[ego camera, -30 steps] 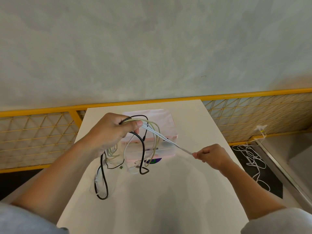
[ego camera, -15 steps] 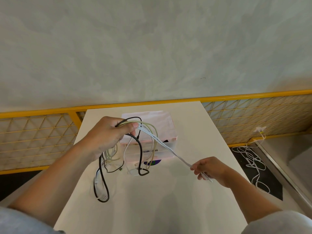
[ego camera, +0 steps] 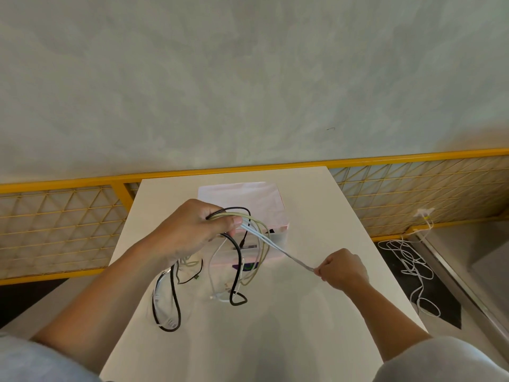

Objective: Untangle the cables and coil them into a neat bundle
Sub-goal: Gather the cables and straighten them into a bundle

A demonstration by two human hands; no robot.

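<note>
My left hand [ego camera: 190, 232] grips a bunch of tangled cables above the white table [ego camera: 316, 216]. A black cable [ego camera: 237, 271] and pale beige cables [ego camera: 259, 244] hang from it in loops; their lower ends reach the tabletop. A white cable [ego camera: 278, 248] runs taut from under my left thumb down to the right. My right hand [ego camera: 341, 268] pinches that white cable at its near end. Another black and clear loop [ego camera: 165, 307] lies on the table under my left forearm.
A pink and clear box [ego camera: 264, 199] stands on the table behind the cables. A yellow mesh railing [ego camera: 413, 188] runs behind the table on both sides. On the dark floor to the right lies a loose white cord [ego camera: 413, 266].
My right hand slid along the white cable, dipping toward me and then back up, and now pulls it taut. My left hand kept its grip and barely moved.
</note>
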